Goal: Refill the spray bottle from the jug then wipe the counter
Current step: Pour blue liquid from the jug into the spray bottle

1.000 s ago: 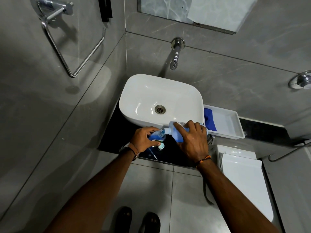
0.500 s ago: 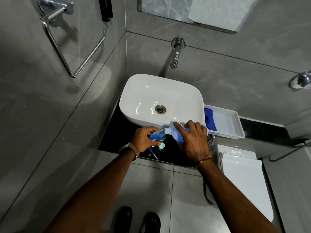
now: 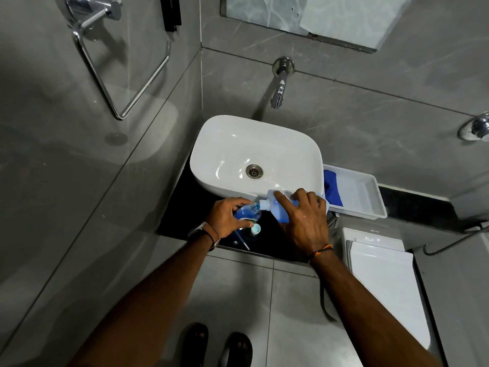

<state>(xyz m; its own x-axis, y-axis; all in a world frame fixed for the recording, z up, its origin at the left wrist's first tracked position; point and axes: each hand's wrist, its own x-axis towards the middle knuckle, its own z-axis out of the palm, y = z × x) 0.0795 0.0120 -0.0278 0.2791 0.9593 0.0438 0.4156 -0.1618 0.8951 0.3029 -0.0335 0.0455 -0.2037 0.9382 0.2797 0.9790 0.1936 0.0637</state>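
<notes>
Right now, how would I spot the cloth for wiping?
Find the white sink. A white tray sits against its right side on the black counter. The cloth is the crumpled deep-blue fabric at the tray's sink end.

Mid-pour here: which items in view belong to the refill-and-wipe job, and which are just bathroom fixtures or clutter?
In the job:
- jug, tipped in the right hand
- spray bottle, steadied by the left hand
- small cap on the black counter
- blue cloth in the white tray

Not in the job:
- basin
- wall tap
- towel ring
- toilet cistern
</notes>
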